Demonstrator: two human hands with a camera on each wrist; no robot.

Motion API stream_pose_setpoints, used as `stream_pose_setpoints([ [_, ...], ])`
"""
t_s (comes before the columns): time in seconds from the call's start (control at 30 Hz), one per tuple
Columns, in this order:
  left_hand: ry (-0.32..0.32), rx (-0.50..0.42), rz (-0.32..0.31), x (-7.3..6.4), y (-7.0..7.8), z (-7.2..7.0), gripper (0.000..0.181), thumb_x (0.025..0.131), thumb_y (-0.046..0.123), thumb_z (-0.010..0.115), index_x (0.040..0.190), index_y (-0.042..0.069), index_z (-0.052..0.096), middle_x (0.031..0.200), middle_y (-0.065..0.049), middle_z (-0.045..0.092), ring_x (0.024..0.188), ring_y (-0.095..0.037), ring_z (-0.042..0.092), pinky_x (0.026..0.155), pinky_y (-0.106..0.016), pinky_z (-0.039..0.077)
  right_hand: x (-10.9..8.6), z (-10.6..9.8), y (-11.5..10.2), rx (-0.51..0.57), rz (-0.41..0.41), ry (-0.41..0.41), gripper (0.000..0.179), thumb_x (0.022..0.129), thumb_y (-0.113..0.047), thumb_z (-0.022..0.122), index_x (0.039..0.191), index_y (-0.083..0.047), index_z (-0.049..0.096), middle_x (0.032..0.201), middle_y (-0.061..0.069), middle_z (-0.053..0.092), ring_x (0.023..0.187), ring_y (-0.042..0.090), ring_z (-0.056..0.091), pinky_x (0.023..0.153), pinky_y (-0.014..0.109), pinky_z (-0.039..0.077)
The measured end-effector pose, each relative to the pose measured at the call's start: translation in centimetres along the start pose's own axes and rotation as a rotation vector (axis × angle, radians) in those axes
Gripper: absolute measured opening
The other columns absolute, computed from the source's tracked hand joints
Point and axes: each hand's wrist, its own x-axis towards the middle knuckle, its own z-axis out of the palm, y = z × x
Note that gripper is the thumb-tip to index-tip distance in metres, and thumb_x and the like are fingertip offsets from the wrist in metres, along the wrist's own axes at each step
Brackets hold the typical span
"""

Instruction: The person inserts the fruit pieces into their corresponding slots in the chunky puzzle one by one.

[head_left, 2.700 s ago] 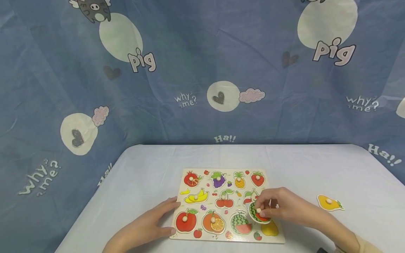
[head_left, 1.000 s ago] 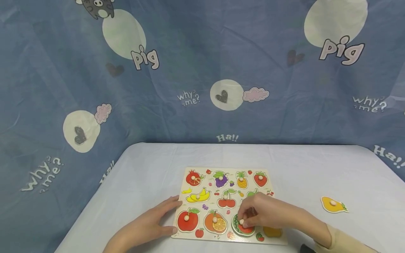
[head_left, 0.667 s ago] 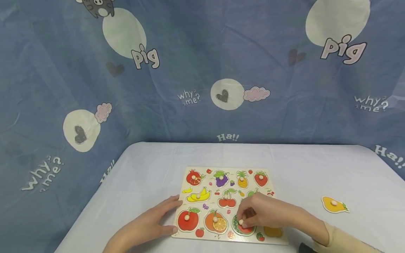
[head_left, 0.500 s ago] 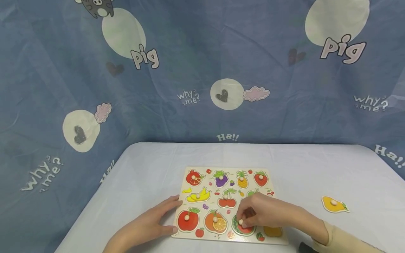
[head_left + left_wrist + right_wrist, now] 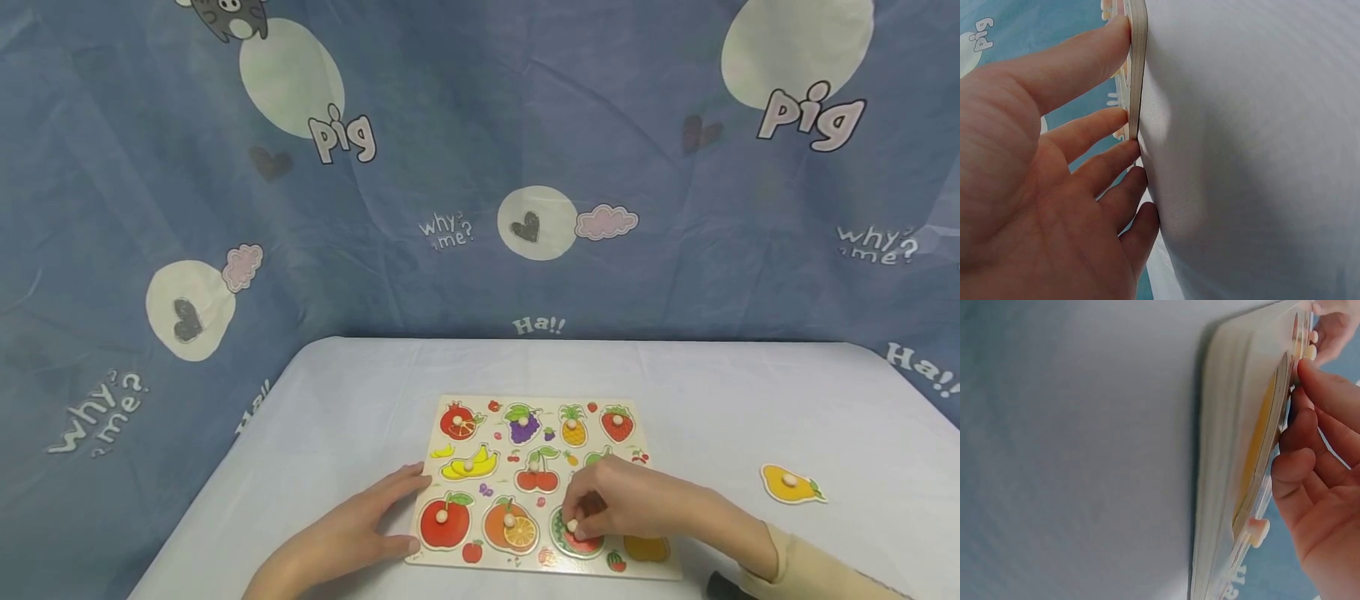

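A wooden fruit puzzle board point(image 5: 660, 570) lies flat on the white-covered table. My right hand point(image 5: 626, 504) pinches the small knob of the watermelon puzzle piece point(image 5: 579, 545) between thumb and fingertips. That piece lies at the watermelon place in the board's front row, partly covered by my fingers. At the board's left edge, my left hand point(image 5: 352, 529) rests with spread, relaxed fingers. In the left wrist view, the thumb and fingertips of the left hand point(image 5: 1079, 150) touch the side of the board point(image 5: 1137, 69).
A yellow pear-shaped piece point(image 5: 792, 485) with a knob lies on the table point(image 5: 862, 425) right of the board. Other knobbed pieces, such as an apple point(image 5: 444, 523) and an orange point(image 5: 510, 527), sit in the board. A yellow shape point(image 5: 647, 549) shows at its front right corner.
My right hand has carried the watermelon piece left and down from above the board's right side to the watermelon place, then stayed there. The left hand keeps its spot.
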Motion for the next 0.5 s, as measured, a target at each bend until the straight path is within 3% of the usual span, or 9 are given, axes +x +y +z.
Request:
stream_pose_setpoints([
  [0.23,-0.004,-0.004,-0.002,0.0,0.1,0.0,0.077,0.078,0.038,0.081,0.146,0.022,0.048,0.155,-0.004,0.036,0.139,-0.032,0.035,0.103,-0.064,0.036,-0.3,0.0,0.0,-0.008,-0.008,0.001,0.014,0.087,-0.018,0.077,0.093,-0.029,0.071,0.08,-0.018,0.061,0.073,0.0,0.054,0.066,0.02,0.051],
  [0.5,-0.004,0.002,0.002,0.1,0.1,0.0,0.077,0.078,0.037,0.081,0.146,0.023,0.047,0.155,-0.005,0.036,0.138,-0.032,0.036,0.103,-0.064,0.036,-1.2,-0.6,0.2,0.027,-0.033,0.076,0.012,0.086,-0.024,0.077,0.095,-0.029,0.071,0.08,-0.016,0.061,0.073,0.002,0.055,0.065,0.022,0.051],
])
